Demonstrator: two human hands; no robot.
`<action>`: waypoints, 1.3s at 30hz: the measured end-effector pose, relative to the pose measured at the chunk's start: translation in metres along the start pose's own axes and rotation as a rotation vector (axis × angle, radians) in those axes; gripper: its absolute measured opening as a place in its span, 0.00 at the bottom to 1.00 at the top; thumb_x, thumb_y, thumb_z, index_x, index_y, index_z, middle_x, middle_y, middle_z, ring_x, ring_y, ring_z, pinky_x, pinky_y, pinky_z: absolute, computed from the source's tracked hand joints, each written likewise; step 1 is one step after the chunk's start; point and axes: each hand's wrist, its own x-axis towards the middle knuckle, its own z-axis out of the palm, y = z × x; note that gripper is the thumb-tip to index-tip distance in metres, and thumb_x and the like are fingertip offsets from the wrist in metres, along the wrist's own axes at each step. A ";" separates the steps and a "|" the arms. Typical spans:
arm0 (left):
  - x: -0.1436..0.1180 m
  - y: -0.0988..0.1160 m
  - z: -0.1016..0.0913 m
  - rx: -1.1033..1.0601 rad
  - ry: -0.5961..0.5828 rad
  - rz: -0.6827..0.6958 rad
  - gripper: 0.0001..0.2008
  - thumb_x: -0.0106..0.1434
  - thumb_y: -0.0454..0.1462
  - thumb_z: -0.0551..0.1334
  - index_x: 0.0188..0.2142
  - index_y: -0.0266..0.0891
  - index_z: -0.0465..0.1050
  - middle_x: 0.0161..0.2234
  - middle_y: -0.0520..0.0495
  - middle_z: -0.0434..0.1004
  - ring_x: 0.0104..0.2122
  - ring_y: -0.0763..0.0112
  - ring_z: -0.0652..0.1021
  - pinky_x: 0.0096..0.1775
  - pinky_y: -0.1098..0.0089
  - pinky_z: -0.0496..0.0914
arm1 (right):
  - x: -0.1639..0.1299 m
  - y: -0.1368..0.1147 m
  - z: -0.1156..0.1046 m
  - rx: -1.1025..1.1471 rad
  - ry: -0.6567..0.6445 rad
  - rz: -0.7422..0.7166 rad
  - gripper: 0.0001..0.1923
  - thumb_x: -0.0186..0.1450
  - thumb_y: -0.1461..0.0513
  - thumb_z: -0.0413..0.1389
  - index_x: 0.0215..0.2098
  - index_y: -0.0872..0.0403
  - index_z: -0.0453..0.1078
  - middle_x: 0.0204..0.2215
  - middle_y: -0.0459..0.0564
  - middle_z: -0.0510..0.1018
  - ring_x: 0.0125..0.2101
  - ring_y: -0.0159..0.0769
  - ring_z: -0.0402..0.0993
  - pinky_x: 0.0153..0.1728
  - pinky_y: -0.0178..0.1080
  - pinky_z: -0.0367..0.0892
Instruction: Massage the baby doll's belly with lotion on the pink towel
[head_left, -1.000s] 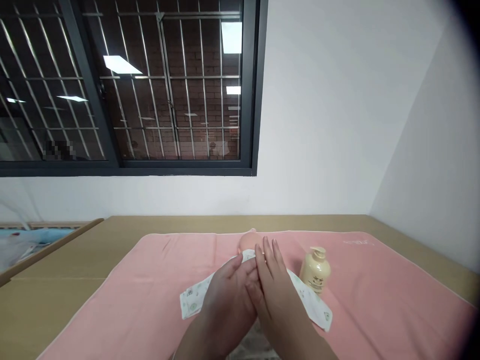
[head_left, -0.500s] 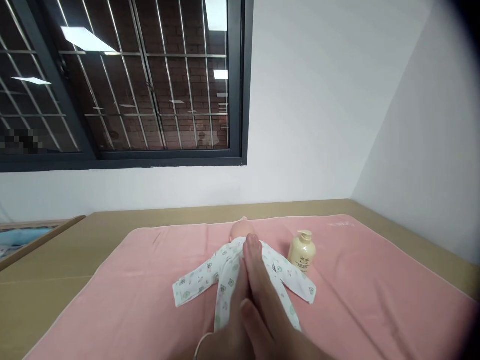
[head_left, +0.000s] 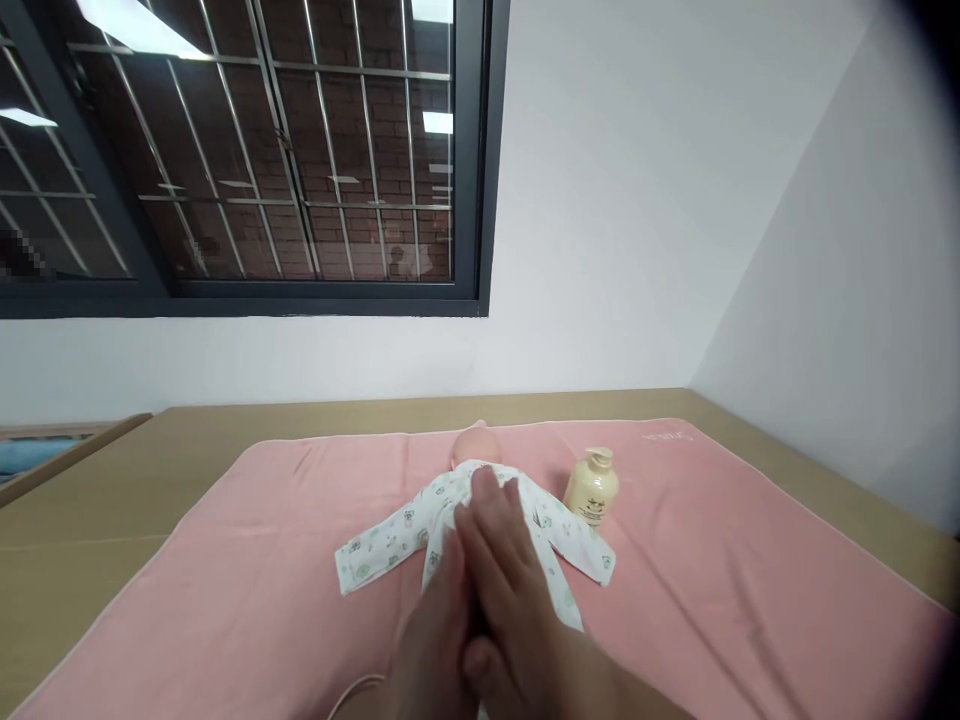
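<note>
My left hand [head_left: 433, 640] and my right hand [head_left: 511, 575] meet palm against palm in front of me, fingers stretched out and pointing away. The right hand lies partly over the left, whose fingers are largely hidden. Nothing shows between them. Behind and below them a baby doll [head_left: 477, 446] lies on its back in a white printed outfit [head_left: 390, 545], sleeves spread to both sides. My hands and forearms cover its middle. A cream pump bottle [head_left: 592, 488] stands beside the doll's sleeve on the right.
A pink mat [head_left: 255, 560] lies under the doll, with creases on its right side. Around it shows the tan surface [head_left: 82, 570]. A white wall [head_left: 600, 200] and a barred window [head_left: 337, 160] rise behind. Something blue [head_left: 34, 455] sits beyond the raised edge at left.
My hands have shifted against each other, the left drawn back toward me and the right turned further over it. The view has tilted slightly down. Doll and bottle stay in place.
</note>
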 end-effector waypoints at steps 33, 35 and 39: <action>0.110 -0.103 -0.105 0.844 0.533 0.285 0.19 0.70 0.44 0.47 0.50 0.39 0.71 0.52 0.41 0.75 0.54 0.61 0.74 0.58 0.57 0.65 | -0.051 0.117 0.060 -0.367 -0.591 0.493 0.30 0.72 0.58 0.42 0.67 0.66 0.52 0.67 0.63 0.52 0.68 0.50 0.44 0.66 0.53 0.46; 0.109 -0.103 -0.105 0.850 0.532 0.282 0.19 0.70 0.43 0.48 0.51 0.39 0.70 0.53 0.41 0.75 0.54 0.62 0.73 0.58 0.57 0.65 | -0.046 0.116 0.061 -0.293 -0.615 0.391 0.29 0.71 0.60 0.42 0.68 0.62 0.52 0.68 0.57 0.51 0.68 0.48 0.42 0.67 0.51 0.45; 0.108 -0.105 -0.106 0.872 0.523 0.276 0.19 0.70 0.42 0.48 0.52 0.38 0.69 0.54 0.40 0.74 0.55 0.61 0.73 0.59 0.56 0.64 | -0.038 0.129 0.061 -0.247 -0.582 0.448 0.27 0.73 0.60 0.38 0.68 0.58 0.52 0.68 0.54 0.53 0.68 0.44 0.44 0.67 0.51 0.45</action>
